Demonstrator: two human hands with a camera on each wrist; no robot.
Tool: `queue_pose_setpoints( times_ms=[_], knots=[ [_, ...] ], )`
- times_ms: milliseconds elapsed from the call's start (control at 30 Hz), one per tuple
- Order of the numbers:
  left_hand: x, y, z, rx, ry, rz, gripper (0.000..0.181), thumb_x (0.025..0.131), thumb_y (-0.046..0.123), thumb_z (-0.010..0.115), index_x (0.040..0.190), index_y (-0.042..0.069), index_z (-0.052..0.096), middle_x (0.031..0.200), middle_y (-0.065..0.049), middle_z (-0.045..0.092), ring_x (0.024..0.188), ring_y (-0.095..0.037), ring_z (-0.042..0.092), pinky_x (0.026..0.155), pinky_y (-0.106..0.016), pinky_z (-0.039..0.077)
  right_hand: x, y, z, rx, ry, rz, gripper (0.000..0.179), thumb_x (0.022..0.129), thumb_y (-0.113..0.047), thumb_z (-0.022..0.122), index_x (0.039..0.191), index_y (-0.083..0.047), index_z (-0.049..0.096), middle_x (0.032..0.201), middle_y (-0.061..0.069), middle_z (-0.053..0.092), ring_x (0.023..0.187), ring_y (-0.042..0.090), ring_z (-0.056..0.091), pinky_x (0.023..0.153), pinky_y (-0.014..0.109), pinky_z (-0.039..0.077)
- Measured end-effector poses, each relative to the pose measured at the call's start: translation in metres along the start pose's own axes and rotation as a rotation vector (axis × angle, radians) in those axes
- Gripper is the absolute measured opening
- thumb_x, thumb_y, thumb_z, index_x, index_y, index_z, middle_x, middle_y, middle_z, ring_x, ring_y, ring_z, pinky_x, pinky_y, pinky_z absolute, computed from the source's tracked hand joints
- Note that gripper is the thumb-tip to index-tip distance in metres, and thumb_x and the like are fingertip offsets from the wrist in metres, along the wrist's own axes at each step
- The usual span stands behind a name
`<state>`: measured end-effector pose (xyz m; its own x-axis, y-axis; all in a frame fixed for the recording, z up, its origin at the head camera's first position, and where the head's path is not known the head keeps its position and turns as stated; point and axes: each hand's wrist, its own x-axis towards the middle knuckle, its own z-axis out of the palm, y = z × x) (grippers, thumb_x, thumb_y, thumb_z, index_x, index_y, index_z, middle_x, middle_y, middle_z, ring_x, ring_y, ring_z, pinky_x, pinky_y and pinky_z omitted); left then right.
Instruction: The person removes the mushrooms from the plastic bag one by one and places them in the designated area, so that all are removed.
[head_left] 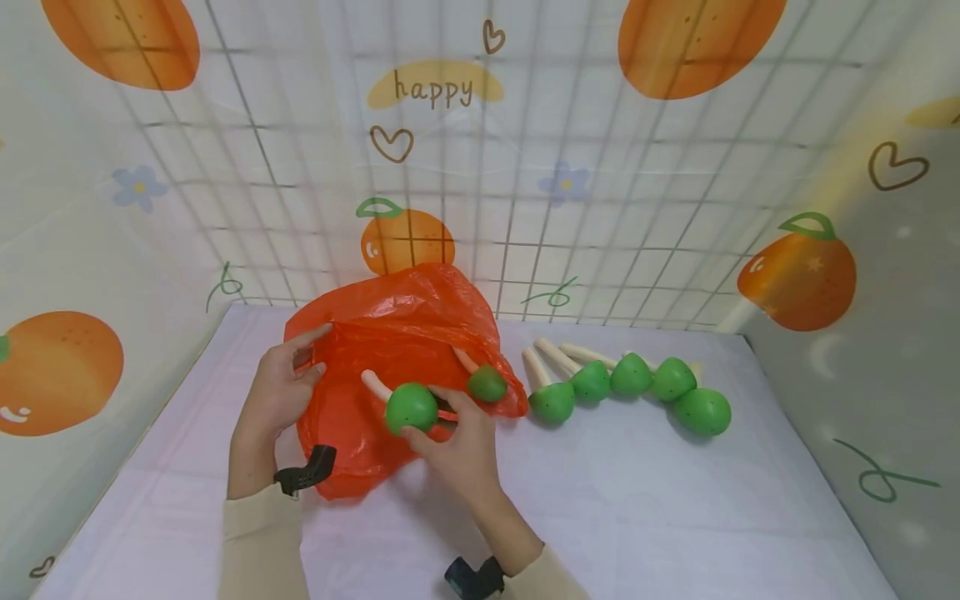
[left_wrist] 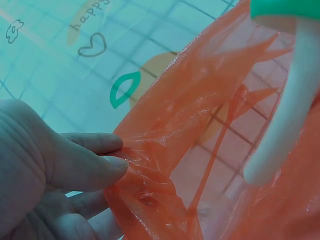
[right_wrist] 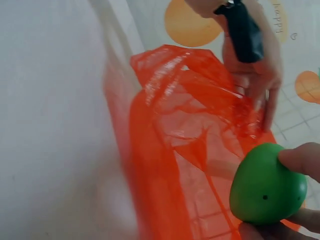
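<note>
A red plastic bag (head_left: 390,304) lies on the table with its mouth spread. My left hand (head_left: 281,387) pinches the bag's left edge between thumb and fingers, as the left wrist view shows close up. In my right hand (head_left: 461,446) a toy mushroom with a green cap (head_left: 412,408) and pale stem is gripped by the cap, over the bag, stem pointing up and left. Its curved stem (left_wrist: 287,110) shows in the left wrist view. Another green-capped mushroom (head_left: 487,383) sits at the bag's right side, tinted by the red plastic.
Several more green-capped mushrooms (head_left: 631,375) lie in a row right of the bag, stems mostly towards the back. Behind the table (head_left: 637,508) stands a wire grid (head_left: 517,225) under a printed sheet. Patterned sheets also flank both sides.
</note>
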<state>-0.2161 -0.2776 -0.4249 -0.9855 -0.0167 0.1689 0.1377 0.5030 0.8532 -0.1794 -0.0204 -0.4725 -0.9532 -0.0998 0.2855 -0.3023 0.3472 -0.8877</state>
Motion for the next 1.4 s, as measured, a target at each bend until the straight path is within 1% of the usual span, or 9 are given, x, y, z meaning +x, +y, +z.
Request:
queue_pose_setpoints(
  times_ms=[133, 300, 400, 533, 633, 833, 1067, 1267, 1400],
  knots=[
    [0.0, -0.001, 0.0, -0.004, -0.003, -0.004, 0.057, 0.103, -0.008, 0.053, 0.158, 0.006, 0.048, 0.158, -0.021, 0.048, 0.141, -0.046, 0.049, 0.104, -0.056, 0.052, -0.002, -0.002, -0.014, 0.016, 0.006, 0.012, 0.057, 0.082, -0.021, 0.09, 0.133, -0.006, 0.068, 0.126, 0.004, 0.07, 0.111, 0.025, 0.068, 0.093, 0.043, 0.062],
    [0.0, -0.001, -0.001, 0.002, -0.011, -0.01, 0.057, 0.103, -0.007, 0.052, 0.158, 0.006, 0.048, 0.158, -0.021, 0.048, 0.141, -0.046, 0.048, 0.106, -0.057, 0.05, -0.001, -0.005, -0.031, 0.08, 0.004, 0.035, 0.057, 0.082, -0.016, 0.09, 0.133, -0.006, 0.069, 0.125, 0.007, 0.069, 0.11, 0.027, 0.069, 0.093, 0.046, 0.062],
    [-0.001, 0.0, -0.003, 0.013, -0.01, -0.011, 0.057, 0.103, -0.008, 0.052, 0.158, 0.006, 0.048, 0.158, -0.021, 0.047, 0.142, -0.047, 0.046, 0.109, -0.059, 0.048, 0.0, -0.003, -0.041, 0.107, 0.003, 0.037, 0.057, 0.081, -0.012, 0.091, 0.133, -0.005, 0.069, 0.125, 0.007, 0.069, 0.108, 0.027, 0.069, 0.093, 0.041, 0.062],
    [0.0, 0.0, -0.004, 0.012, -0.01, -0.021, 0.058, 0.103, -0.008, 0.051, 0.158, 0.007, 0.048, 0.159, -0.021, 0.046, 0.142, -0.047, 0.046, 0.109, -0.059, 0.048, -0.001, 0.003, -0.054, 0.123, 0.001, 0.056, 0.057, 0.079, -0.009, 0.092, 0.132, -0.007, 0.071, 0.126, 0.007, 0.069, 0.106, 0.026, 0.069, 0.092, 0.034, 0.062],
    [0.0, 0.0, -0.003, 0.011, -0.012, -0.025, 0.058, 0.103, -0.008, 0.051, 0.158, 0.007, 0.048, 0.159, -0.022, 0.046, 0.143, -0.047, 0.045, 0.109, -0.059, 0.048, -0.003, 0.008, -0.065, 0.124, 0.001, 0.079, 0.056, 0.079, -0.009, 0.092, 0.132, -0.009, 0.071, 0.126, 0.007, 0.069, 0.106, 0.026, 0.069, 0.093, 0.034, 0.061],
    [0.001, -0.001, -0.002, 0.011, -0.014, -0.025, 0.058, 0.102, -0.008, 0.051, 0.158, 0.007, 0.048, 0.16, -0.021, 0.045, 0.144, -0.047, 0.044, 0.11, -0.058, 0.047, -0.007, 0.016, -0.089, 0.126, -0.004, 0.104, 0.055, 0.081, -0.009, 0.091, 0.133, -0.008, 0.071, 0.126, 0.009, 0.069, 0.111, 0.026, 0.066, 0.095, 0.033, 0.06],
    [0.001, 0.0, -0.002, 0.009, -0.02, -0.026, 0.058, 0.103, -0.008, 0.051, 0.159, 0.007, 0.047, 0.16, -0.021, 0.046, 0.144, -0.046, 0.045, 0.109, -0.058, 0.047, -0.01, 0.029, -0.115, 0.209, -0.036, 0.104, 0.06, 0.082, -0.004, 0.089, 0.137, -0.002, 0.067, 0.134, 0.013, 0.067, 0.117, 0.028, 0.066, 0.098, 0.031, 0.058],
    [0.001, 0.0, -0.001, 0.009, -0.017, -0.03, 0.058, 0.103, -0.007, 0.051, 0.159, 0.008, 0.047, 0.159, -0.021, 0.046, 0.144, -0.046, 0.045, 0.109, -0.058, 0.048, -0.014, 0.041, -0.135, 0.223, -0.039, 0.109, 0.06, 0.083, -0.001, 0.087, 0.139, -0.001, 0.065, 0.136, 0.013, 0.065, 0.119, 0.021, 0.065, 0.098, 0.032, 0.058],
    [0.0, 0.001, -0.001, 0.009, -0.015, -0.036, 0.058, 0.103, -0.007, 0.051, 0.159, 0.008, 0.047, 0.159, -0.021, 0.046, 0.143, -0.047, 0.045, 0.109, -0.059, 0.048, -0.018, 0.046, -0.149, 0.215, -0.031, 0.121, 0.059, 0.084, -0.001, 0.086, 0.139, -0.001, 0.064, 0.137, 0.013, 0.063, 0.12, 0.017, 0.064, 0.097, 0.029, 0.058]
  ],
)
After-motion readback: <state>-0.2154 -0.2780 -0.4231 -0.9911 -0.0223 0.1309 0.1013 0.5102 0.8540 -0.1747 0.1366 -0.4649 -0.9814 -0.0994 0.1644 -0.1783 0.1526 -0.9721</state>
